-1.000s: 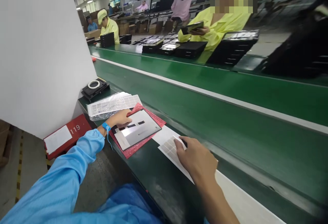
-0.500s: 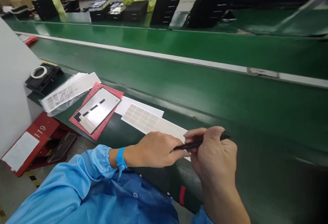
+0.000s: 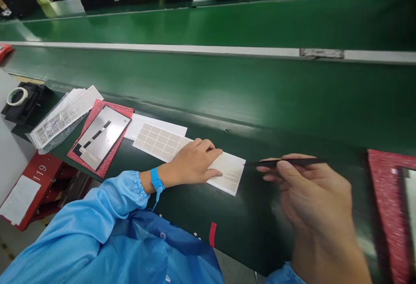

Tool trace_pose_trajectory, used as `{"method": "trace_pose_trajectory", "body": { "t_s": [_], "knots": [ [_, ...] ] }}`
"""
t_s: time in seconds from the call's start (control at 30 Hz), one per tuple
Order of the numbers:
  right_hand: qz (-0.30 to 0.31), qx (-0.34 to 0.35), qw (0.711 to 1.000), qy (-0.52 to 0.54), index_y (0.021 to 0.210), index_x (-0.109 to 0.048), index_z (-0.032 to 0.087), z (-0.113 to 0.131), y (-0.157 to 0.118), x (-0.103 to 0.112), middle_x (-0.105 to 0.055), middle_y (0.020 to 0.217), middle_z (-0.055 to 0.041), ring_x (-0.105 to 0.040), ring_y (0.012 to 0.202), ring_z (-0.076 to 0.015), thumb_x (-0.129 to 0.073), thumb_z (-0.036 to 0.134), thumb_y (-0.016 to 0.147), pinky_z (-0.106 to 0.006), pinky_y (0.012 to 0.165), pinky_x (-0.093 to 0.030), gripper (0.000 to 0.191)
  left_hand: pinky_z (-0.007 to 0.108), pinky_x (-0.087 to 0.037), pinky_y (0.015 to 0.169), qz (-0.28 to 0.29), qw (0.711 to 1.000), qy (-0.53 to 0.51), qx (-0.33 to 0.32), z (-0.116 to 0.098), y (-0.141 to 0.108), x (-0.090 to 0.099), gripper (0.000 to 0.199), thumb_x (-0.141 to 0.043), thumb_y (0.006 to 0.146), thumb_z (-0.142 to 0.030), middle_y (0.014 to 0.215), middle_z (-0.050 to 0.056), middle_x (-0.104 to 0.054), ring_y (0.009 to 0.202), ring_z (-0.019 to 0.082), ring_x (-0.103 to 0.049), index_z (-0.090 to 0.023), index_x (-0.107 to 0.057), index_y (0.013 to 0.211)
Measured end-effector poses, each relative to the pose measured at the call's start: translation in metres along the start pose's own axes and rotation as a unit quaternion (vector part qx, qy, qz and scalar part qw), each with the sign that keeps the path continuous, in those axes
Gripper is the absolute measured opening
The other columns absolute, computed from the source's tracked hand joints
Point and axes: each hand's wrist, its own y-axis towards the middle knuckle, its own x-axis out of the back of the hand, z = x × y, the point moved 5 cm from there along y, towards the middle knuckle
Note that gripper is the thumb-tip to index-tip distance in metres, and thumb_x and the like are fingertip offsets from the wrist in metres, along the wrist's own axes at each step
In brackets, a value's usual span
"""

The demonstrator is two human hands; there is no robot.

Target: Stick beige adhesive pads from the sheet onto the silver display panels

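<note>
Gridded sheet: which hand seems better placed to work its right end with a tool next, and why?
Probably the right hand: it holds a dark tool, its tip close to that end of the gridded sheet. The left hand rests on the sheet, no tool showing, perhaps better for steadying it.

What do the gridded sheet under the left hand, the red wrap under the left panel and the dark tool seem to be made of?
Gridded sheet: likely paper or film, smooth, glossy where light catches it.
Red wrap: probably bubble plastic; bumpy, speckled shine.
Dark tool: metal or plastic, unclear; dark, little shine shows.
</note>
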Motion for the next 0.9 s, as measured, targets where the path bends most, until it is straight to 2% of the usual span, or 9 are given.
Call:
{"method": "trace_pose_trajectory", "body": {
  "t_s": [0.1,0.23,0.53,0.9],
  "knots": [
    [0.01,0.004,1.0,-0.014,0.1,-0.055,0.011,-0.007,0.014,-0.01,-0.063,0.089,-0.0142,-0.064,0.07,-0.02,-0.084,0.046,0.051,-0.016,0.049,-0.045,0.067,0.04,-0.05,0.1,-0.014,1.0,0.01,-0.002,0.002,0.0,-0.004,0.048,-0.072,0.095,-0.046,0.122,0.014,-0.059,0.109,0.027,-0.054,-0.012,-0.066,0.128],
    [0.012,0.02,0.999,-0.048,0.098,-0.056,0.01,-0.013,0.02,-0.019,-0.062,0.086,-0.0137,-0.06,0.066,-0.0162,-0.08,0.046,0.057,-0.015,0.048,-0.043,0.06,0.04,-0.049,0.1,-0.013,1.0,-0.003,0.004,-0.003,0.0,-0.003,0.049,-0.07,0.096,-0.044,0.123,0.014,-0.058,0.108,0.027,-0.051,-0.011,-0.064,0.131],
    [0.016,0.076,0.994,-0.079,0.096,-0.057,0.012,-0.005,0.018,-0.018,-0.065,0.091,-0.015,-0.064,0.07,-0.0204,-0.079,0.044,0.065,-0.019,0.048,-0.046,0.05,0.041,-0.05,0.098,-0.007,1.0,-0.011,0.004,-0.004,0.003,-0.003,0.048,-0.069,0.096,-0.043,0.123,0.014,-0.057,0.107,0.027,-0.051,-0.012,-0.062,0.132],
    [0.062,0.035,0.985,-0.155,0.095,-0.058,0.013,0.006,0.028,-0.024,-0.065,0.091,-0.0151,-0.063,0.069,-0.0201,-0.076,0.048,0.059,-0.018,0.047,-0.045,0.053,0.04,-0.05,0.096,-0.026,1.0,-0.014,-0.002,-0.005,0.004,-0.004,0.048,-0.073,0.094,-0.042,0.12,0.013,-0.056,0.105,0.027,-0.051,-0.011,-0.064,0.13]
  ]
}}
